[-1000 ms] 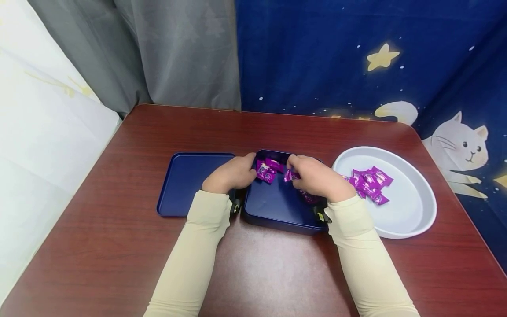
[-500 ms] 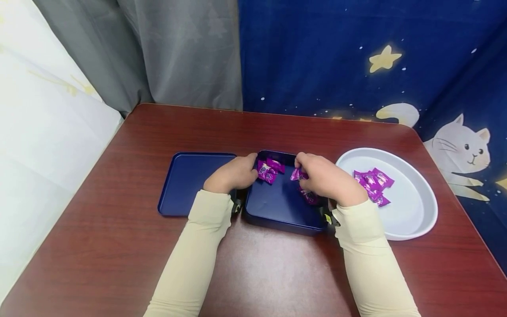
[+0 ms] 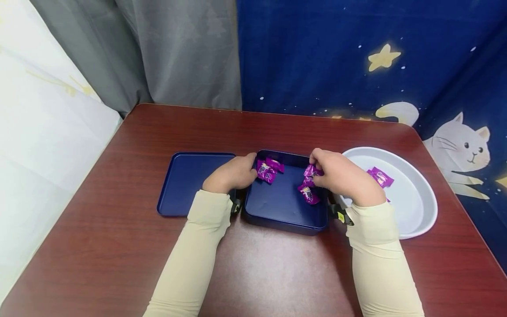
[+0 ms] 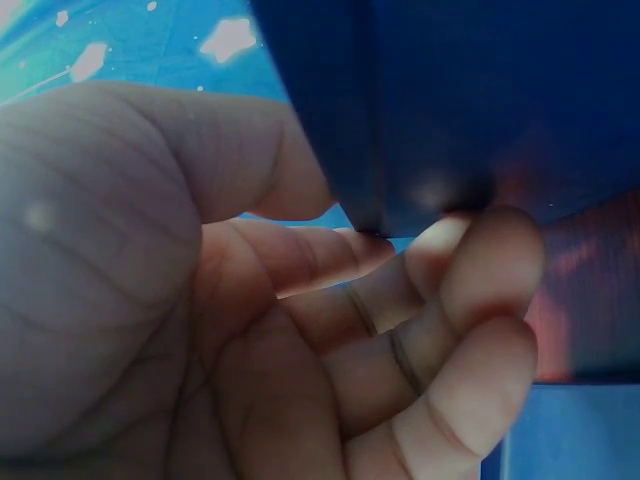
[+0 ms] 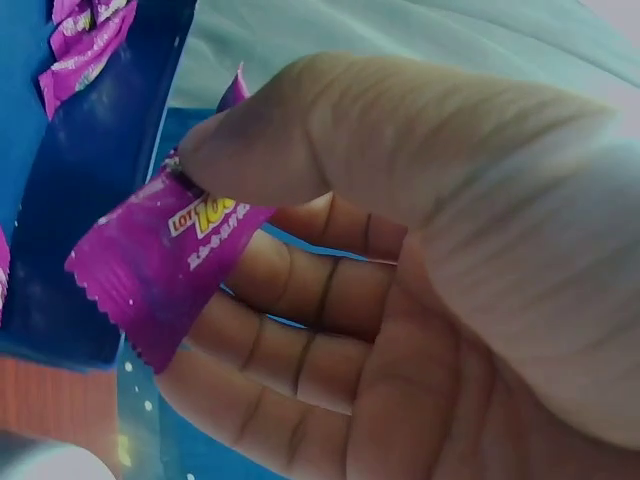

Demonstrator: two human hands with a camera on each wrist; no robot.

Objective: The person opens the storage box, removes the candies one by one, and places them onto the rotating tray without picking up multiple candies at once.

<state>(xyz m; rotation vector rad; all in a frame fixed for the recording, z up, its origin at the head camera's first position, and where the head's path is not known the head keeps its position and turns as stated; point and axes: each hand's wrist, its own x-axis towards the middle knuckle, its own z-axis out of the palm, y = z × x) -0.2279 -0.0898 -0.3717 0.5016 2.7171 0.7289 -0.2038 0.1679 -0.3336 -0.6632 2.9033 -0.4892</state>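
Note:
At the left rim of a shallow dark-blue box (image 3: 285,207), my left hand (image 3: 231,173) grips the wall, thumb and curled fingers about its corner in the left wrist view. Over the box's right side, my right hand (image 3: 344,176) pinches a purple wrapped candy (image 5: 165,265) between thumb and fingers. Below those fingertips another purple candy (image 3: 309,195) lies in the box. Several more candies (image 3: 267,171) lie together in its back left corner, next to my left hand.
To the right stands a round white tray (image 3: 429,211) with purple candies (image 3: 381,177) in it, partly hidden by my right hand. A flat blue lid (image 3: 178,185) lies left of the box, on the brown table (image 3: 119,246). Curtains hang behind the table.
My right hand has moved right across the box, from its middle to its right side, with a candy in its fingers. More of the candy there now shows. The left hand has stayed put.

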